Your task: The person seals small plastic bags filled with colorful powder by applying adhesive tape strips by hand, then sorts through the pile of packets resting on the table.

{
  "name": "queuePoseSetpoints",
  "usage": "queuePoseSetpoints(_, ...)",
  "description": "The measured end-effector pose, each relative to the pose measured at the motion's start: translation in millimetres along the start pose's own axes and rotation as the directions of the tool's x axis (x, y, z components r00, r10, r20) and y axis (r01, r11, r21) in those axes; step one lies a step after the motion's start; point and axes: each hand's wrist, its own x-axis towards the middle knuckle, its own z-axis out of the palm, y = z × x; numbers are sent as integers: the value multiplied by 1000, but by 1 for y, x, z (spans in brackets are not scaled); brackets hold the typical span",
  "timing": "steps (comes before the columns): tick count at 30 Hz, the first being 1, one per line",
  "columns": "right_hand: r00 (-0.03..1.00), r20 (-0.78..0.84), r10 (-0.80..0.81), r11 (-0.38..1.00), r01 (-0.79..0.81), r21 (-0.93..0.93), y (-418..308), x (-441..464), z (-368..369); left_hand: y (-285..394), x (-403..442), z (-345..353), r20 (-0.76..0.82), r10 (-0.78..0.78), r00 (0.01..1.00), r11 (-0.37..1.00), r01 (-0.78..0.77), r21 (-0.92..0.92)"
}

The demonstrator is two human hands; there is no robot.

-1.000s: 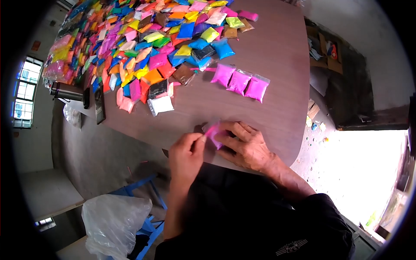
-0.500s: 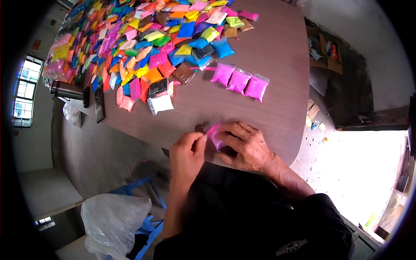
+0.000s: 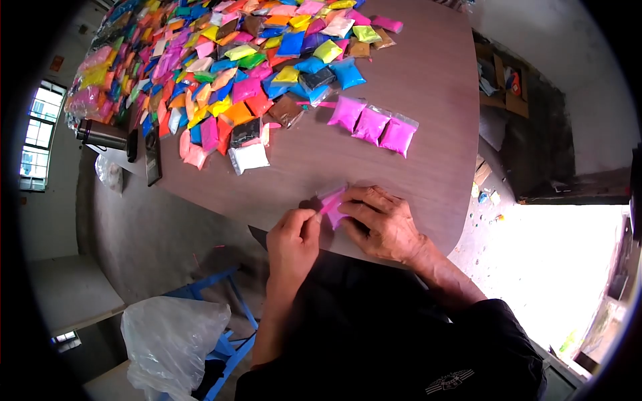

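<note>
Item: one pink packet (image 3: 334,217), lying on the near part of the brown table (image 3: 428,180), between the two hands. Its long axis is running far to near, tilting slightly, with the narrowing end pointing near, toward the person; a clear edge is showing at the far end. Across it a brighter pink strip (image 3: 330,203) is slanting from near left to far right.

Left hand (image 3: 293,234): thumb and forefinger are pinching the strip's near-left end; the other fingers are curling in toward the palm.

Right hand (image 3: 384,224): fingers are bending, slightly spread, with fingertips touching the packet's right side; the thumb is sitting apart on the near side, its exact contact being unclear.

Beyond the hands: three filled pink packets (image 3: 370,125), lying side by side in a row that is running from far left to near right.

Far left: a broad heap of many-coloured packets (image 3: 234,80), a white packet (image 3: 249,158) lying at its near edge.

Left table edge: a metal flask (image 3: 103,135), lying on its side, its long axis running left to right; a dark flat object (image 3: 153,159) is lying near it.
</note>
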Motion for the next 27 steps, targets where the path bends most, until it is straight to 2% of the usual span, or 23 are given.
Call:
queuePoseSetpoints(1, 1000, -15, -3, 1000, 3, -7, 0, 0, 0, -5, 3, -1, -10, 17, 1000, 997, -16, 74)
queuePoseSetpoints(6, 1000, 5, 29, 999, -29, -19, -8, 5, -3, -8, 14, -14, -6, -109, 994, 992, 109, 63)
queuePoseSetpoints(11, 1000, -3, 13, 997, -13, -76, -6, 6, -2, 14, 1, -13, -32, -78, 996, 996, 76, -50)
queuePoseSetpoints(12, 1000, -1, 7, 996, -7, -87, -5, 4, 0, 14, -4, -10, 9, -132, 991, 986, 132, -103)
queuePoseSetpoints(14, 1000, 4, -5, 995, 6, -97, -2, 3, 0, 4, -6, -4, -10, -31, 999, 999, 31, -34)
queuePoseSetpoints(15, 1000, 14, -16, 994, 17, -104, 0, 3, 0, -2, -5, -3, -13, -32, 999, 999, 31, -34)
queuePoseSetpoints(17, 999, 24, -29, 993, 31, -111, -1, 3, 0, -13, -2, -6, -57, -30, 998, 992, 36, 120)
queuePoseSetpoints(18, 1000, 15, -24, 993, 26, -116, -3, 3, 0, -12, -1, -9, -60, -29, 998, 992, 36, 119)
queuePoseSetpoints(20, 1000, 5, -15, 992, 15, -122, -5, 4, 1, -5, -1, -16, -78, -113, 990, 994, 113, -10)
queuePoseSetpoints(22, 1000, -5, 6, 993, -7, -119, -6, 5, 3, 8, -6, -19, -79, -101, 992, 995, 101, -13)
queuePoseSetpoints(24, 1000, -8, 10, 991, -11, -133, -6, 6, 5, 19, -16, -16, -89, -45, 995, 998, 41, -52)
queuePoseSetpoints(27, 1000, -7, 22, 988, -22, -151, -7, 7, 5, 16, -32, -5, -36, 32, 999, 999, -31, 42)
